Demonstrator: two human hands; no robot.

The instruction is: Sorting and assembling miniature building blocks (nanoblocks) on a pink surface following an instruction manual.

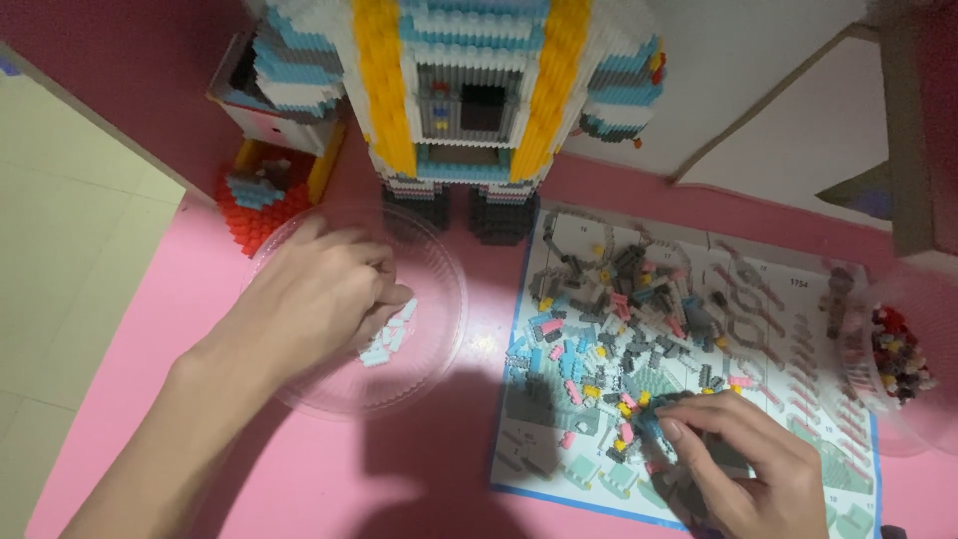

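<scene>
Pink table (299, 479) is seen under everything. Pale blue bricks (389, 337) in a clear dish (439, 299) are pinched by the curled left hand (319, 294). Loose small bricks (619, 319) are spread on a paper sheet (848, 469); a dark brick clump (699, 464) is gripped by the right hand (743, 464).

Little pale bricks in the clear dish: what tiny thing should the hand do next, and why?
Probably close the fingertips on one pale brick and lift it. The left hand already rests inside the clear dish, fingers right at those few loose pieces, while the right hand is busy among the mixed bricks on the instruction sheet. Whether it already pinches one is hidden.
</scene>
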